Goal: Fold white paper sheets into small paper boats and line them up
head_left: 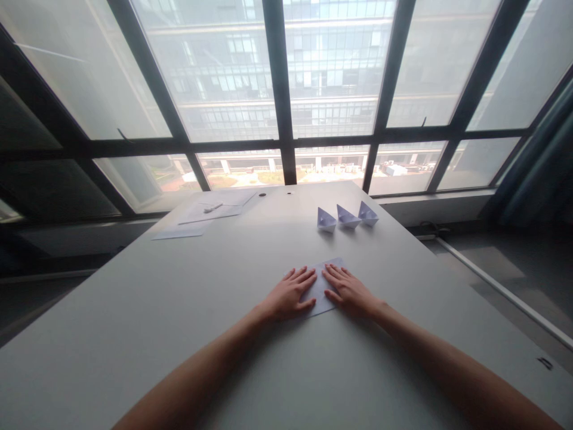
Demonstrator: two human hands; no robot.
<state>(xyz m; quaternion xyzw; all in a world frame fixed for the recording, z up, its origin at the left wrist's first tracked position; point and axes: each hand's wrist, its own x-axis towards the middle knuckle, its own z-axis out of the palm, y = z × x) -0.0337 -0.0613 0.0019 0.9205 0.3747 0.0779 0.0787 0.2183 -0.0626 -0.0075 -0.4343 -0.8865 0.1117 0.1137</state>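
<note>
A sheet of white paper [319,306] lies flat on the white table [224,269] in front of me. My left hand [290,292] rests on its left part, palm down with the fingers stretched out. On the right part lies my right hand [349,289], also flat with fingers extended. Both hands touch the paper, and a strip of it shows between them. Much of the sheet is covered, so I cannot tell how it is folded. Beyond the right hand, three folded paper boats [348,217] stand in a slanting row.
At the far left of the table are some loose paper sheets [179,229] with a small white object [213,208] on top. A round dark hole [262,194] sits near the far edge. Large windows [331,77] rise behind the table, and a curtain [532,167] hangs at the right.
</note>
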